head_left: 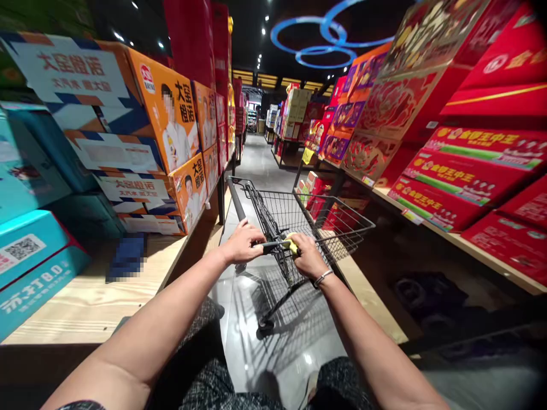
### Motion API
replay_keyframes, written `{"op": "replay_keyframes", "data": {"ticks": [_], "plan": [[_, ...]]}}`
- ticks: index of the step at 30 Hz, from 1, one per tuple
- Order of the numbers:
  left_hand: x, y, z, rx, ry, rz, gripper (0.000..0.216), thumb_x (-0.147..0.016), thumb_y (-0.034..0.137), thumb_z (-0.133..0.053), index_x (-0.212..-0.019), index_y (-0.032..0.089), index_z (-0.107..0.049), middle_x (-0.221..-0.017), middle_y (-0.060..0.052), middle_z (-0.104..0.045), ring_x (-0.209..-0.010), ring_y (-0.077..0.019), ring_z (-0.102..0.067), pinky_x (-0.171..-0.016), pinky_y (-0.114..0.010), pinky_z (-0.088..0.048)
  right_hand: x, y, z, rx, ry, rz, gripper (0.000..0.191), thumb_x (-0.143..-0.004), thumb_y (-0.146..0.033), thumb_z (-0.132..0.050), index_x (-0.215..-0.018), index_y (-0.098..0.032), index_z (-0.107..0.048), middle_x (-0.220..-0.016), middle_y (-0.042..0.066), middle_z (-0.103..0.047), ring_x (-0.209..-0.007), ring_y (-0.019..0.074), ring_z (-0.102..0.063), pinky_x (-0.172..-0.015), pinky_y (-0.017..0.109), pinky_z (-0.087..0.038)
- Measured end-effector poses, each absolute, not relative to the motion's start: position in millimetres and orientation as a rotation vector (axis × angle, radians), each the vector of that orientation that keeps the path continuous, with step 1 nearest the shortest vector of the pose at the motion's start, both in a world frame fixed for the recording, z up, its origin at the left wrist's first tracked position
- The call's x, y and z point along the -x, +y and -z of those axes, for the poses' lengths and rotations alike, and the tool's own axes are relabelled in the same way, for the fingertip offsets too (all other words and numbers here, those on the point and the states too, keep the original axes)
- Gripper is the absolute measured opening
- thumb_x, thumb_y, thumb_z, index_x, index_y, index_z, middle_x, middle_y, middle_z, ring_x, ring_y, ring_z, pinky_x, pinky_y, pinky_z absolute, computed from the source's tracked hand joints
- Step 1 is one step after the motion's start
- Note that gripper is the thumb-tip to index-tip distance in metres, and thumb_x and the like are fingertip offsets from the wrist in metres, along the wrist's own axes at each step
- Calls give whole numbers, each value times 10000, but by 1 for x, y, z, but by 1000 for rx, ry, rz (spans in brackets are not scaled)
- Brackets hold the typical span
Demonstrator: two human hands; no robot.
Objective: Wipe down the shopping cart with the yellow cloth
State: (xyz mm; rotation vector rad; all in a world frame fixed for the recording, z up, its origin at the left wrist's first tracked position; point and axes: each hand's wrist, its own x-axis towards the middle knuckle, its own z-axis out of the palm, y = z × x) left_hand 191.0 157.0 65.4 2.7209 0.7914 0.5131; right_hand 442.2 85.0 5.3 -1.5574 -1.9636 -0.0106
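A black wire shopping cart (282, 213) stands in front of me, turned at an angle across the aisle. My left hand (244, 244) is closed around a corner of its dark handle (273, 245). Farther right along the same bar, my right hand (309, 257) presses a small yellow cloth (293, 243) against the handle, fingers wrapped over it. Only part of the cloth shows; the rest is under my fingers. A bracelet (323, 278) circles my right wrist. The visible part of the cart's wire basket holds no goods.
Orange drink cartons (160, 108) and turquoise boxes (38, 267) are stacked on a wooden shelf (158, 250) to the left. Red gift boxes (448, 182) fill the right shelf, close to the cart's side. A tiled aisle (256, 154) runs ahead between the displays.
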Motion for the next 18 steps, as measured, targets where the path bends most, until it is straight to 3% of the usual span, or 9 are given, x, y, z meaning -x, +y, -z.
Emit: {"op": "replay_keyframes", "data": {"ticks": [3,6,11,18], "plan": [[-196,147,-70,-2822,953,-496,248,-883,307,-557,-1034,245,-744,-1039,-56,-790,-1046,-253,-696,-1202,-534,-323,-430,92,-12,1598,-2017,42,570,-607,37,-475,-1075,-215,-683,-1094,66,-689,-981,218,-574,-912,383,-472],[-198,146,-72,-2879,1093,-455,341,-960,477,-532,-904,217,-746,-903,-83,-788,-940,-259,-723,-1136,-487,-411,-420,97,-18,1548,-2071,16,581,-638,44,-480,-1126,-210,-666,-1134,74,-689,-1011,223,-570,-925,384,-473],[-190,166,-67,-2801,1186,-498,436,-986,554,-519,-778,239,-739,-792,-47,-773,-876,-231,-720,-1149,-441,-405,-425,100,-20,1517,-2197,3,569,-689,44,-531,-1173,-225,-658,-1281,78,-668,-1148,242,-543,-968,390,-476],[-175,188,-63,-2905,1103,-567,426,-963,565,-536,-761,249,-739,-723,-37,-721,-808,-216,-668,-1054,-397,-445,-475,105,-29,1683,-2127,-339,381,-735,-28,-600,-1043,-222,-714,-1058,52,-732,-963,208,-631,-909,365,-513]]}}
